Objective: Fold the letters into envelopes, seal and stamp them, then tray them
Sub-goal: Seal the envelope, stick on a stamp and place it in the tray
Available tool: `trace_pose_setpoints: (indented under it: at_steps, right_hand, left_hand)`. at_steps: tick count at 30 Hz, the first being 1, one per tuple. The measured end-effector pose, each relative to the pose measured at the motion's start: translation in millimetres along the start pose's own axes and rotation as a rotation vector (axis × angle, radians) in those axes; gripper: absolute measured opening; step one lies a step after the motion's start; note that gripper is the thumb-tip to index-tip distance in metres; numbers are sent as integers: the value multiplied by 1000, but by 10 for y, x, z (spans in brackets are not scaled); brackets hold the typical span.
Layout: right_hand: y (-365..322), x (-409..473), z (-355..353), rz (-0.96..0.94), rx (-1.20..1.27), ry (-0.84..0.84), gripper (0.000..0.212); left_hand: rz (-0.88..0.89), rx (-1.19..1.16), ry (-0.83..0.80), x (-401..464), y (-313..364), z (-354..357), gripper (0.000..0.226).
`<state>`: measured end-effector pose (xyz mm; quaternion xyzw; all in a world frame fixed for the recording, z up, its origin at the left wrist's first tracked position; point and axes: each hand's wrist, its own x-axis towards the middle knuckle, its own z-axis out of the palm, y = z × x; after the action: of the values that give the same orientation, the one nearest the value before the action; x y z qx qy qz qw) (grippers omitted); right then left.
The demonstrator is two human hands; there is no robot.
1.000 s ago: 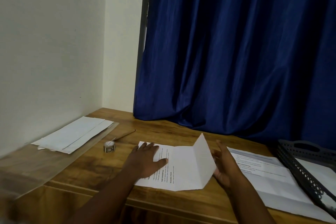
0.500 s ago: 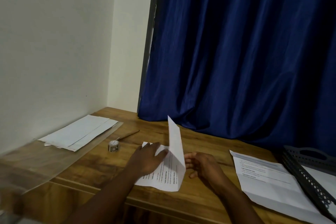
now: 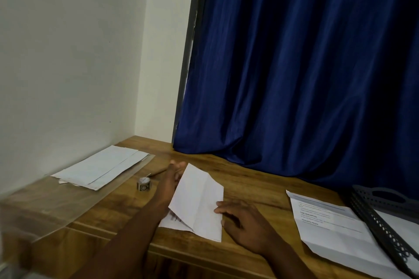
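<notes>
A letter (image 3: 199, 199) lies mid-fold on the wooden counter (image 3: 254, 186), its upper panel tilted over the printed lower part rather than pressed flat. The left hand (image 3: 169, 184) reaches along the sheet's left edge with fingers (image 3: 178, 165) extended and loose, gripping nothing; how far they touch the paper is hidden behind the raised panel. The right hand (image 3: 244, 219) rests open beside the sheet's right edge, its fingers (image 3: 223, 207) pressing the corner of the folded panel down. The paper is light, thin and springy, likely to pop open unless creased firmly, and best held at the edges while the fold is run flat. Beyond the left fingers sit a small tape roll (image 3: 143, 184) and a stack of envelopes (image 3: 102, 167). Well right of the right fingers lie another printed letter (image 3: 335, 231) and a dark perforated tray (image 3: 385, 215), its rim overlapping that sheet.
</notes>
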<state>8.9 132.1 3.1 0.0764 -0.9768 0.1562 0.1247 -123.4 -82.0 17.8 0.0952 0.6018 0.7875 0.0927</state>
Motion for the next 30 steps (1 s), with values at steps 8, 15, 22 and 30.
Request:
trace_pose_setpoints:
  at_steps: [8,15,22,30]
  right_hand:
    - [-44,-68,-19,76,-252,138,54]
    - [-169,-51,46,32,-201,271,40]
    - [-383,313,118,71,20,-21,58]
    - [3,447,168,227,-33,-274,75]
  left_hand:
    - [204,53,76,-7,-5,-15,27]
    - [507,1256,-395,-88,-327,112,65]
    - [442,1530,-514,-105,-286,143,63]
    - [362,1672,-568,-51,-272,173,80]
